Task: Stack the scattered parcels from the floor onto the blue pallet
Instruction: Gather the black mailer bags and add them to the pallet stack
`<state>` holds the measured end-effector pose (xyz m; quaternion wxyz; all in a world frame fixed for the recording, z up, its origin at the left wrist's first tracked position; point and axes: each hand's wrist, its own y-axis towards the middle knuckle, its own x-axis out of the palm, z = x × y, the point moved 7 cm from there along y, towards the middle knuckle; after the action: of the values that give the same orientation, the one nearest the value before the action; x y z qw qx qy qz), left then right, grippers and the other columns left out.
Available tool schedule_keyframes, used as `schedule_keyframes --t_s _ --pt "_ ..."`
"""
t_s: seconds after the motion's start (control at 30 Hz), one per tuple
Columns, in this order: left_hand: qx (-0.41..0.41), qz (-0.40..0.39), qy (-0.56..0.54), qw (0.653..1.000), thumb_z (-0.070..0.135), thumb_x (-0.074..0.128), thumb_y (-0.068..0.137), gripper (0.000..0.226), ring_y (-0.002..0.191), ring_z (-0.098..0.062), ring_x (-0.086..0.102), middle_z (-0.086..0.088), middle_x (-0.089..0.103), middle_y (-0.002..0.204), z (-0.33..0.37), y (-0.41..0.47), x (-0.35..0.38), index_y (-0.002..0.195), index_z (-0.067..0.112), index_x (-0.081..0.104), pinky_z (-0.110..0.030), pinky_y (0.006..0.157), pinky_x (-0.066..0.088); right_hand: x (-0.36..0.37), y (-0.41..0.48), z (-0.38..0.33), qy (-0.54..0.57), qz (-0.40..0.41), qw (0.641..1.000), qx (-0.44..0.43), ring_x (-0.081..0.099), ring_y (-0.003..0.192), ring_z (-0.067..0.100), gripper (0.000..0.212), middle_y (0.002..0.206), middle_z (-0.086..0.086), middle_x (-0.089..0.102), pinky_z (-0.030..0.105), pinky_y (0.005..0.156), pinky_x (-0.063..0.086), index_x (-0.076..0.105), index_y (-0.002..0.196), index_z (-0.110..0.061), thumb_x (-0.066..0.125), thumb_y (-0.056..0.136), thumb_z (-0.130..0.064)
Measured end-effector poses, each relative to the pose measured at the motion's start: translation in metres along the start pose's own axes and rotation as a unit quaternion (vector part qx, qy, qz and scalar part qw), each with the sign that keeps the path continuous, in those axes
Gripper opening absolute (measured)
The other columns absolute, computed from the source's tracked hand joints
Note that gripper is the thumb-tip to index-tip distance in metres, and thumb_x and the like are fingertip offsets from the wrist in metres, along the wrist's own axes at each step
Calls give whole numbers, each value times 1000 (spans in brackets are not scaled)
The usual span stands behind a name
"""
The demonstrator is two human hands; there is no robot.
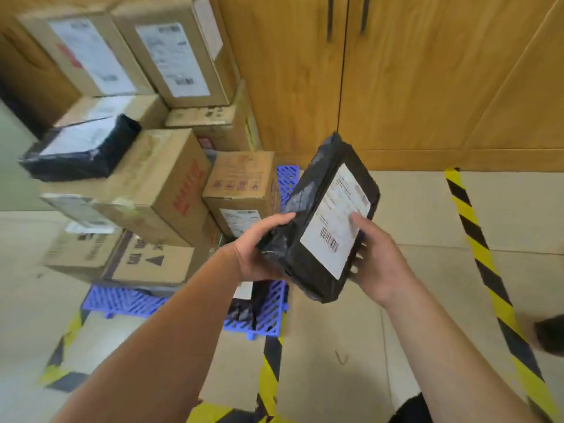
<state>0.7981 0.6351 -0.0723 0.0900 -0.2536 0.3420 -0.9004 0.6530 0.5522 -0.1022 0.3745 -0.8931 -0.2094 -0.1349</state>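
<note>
While two hands [259,248] [381,264] grip the parcel [305,190], its label [335,221] — barcoded — shows.

Bright, even indoor light | soft sheen on black parcel [305,193] at the grip | motion blur across cartons [158,184] up-left of the grip | wide-angle bowing far from the grip
</note>
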Motion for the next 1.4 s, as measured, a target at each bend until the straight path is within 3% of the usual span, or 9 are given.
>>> schedule_keyframes --t_s 0.1,0.2,0.33,0.43,0.6,0.8,0.97,1.3,1.4 --pt "16 34 29 999 39 68 67 26 75 -19 74 -3 77 84 20 -36 -29 76 18 81 -35 72 59 54 -1 13 126 -151 980 36 67 113 23 38 124 5 71 41 99 50 66 126 -19 57 92 -35" --pt "17 137 83 987 24 63 88 21 86 -25 70 -10 76 98 24 -55 -66 99 13 78 -36 86 55 79 4 25 110 -170 978 49 71 107 25 34 119 10 73 43 92 56 67 121 -12 59 91 -25" --pt "47 362 362 858 11 59 94 25 84 -20 57 -2 64 91 19 -83 -127 119 8 66 -29 76 49 77 25 69 -107 -108 983 102 75 93 30 29 103 13 77 45 92 56 74 109 -8 74 84 -22" --pt "-8 353 428 832 10 56 94 31 93 -22 60 -5 63 103 -7 -91 -148 122 7 65 -33 84 53 77 34 99 -201 -53 973 100 75 73 29 23 89 16 77 40 66 63 73 100 0 79 80 -9" --pt "-117 280 620 723 19 44 98 35 119 -29 56 -10 60 132 -43 -101 -177 127 7 61 -42 103 46 96 54 153 -180 32 981 57 74 80 27 36 97 8 76 35 68 60 72 109 -9 83 78 -21" --pt "-161 235 649 706 19 41 103 44 136 -30 43 -13 42 151 -67 -116 -201 145 6 42 -36 107 36 144 69 178 -98 47 994 -8 67 105 20 53 123 0 68 29 77 53 57 135 -18 76 87 -30" --pt "-162 179 653 718 25 39 105 51 150 -24 20 -5 19 164 -87 -116 -215 155 17 28 -36 119 20 158 91 174 -109 88 989 -41 63 97 18 54 122 2 65 30 79 49 50 143 -17 69 93 -21" --pt "-185 133 661 715 22 37 105 53 149 -26 22 -7 21 164 -100 -106 -209 156 15 25 -39 117 24 146 119 196 -304 159 938 -42 58 118 34 46 135 10 58 37 91 47 55 136 -9 60 97 -32" --pt "-204 119 662 711 21 36 105 50 146 -27 29 -8 27 161 -98 -103 -207 154 13 29 -38 114 29 144 123 204 -273 132 953 -2 63 106 31 46 123 5 62 37 80 52 53 134 -9 68 92 -20"
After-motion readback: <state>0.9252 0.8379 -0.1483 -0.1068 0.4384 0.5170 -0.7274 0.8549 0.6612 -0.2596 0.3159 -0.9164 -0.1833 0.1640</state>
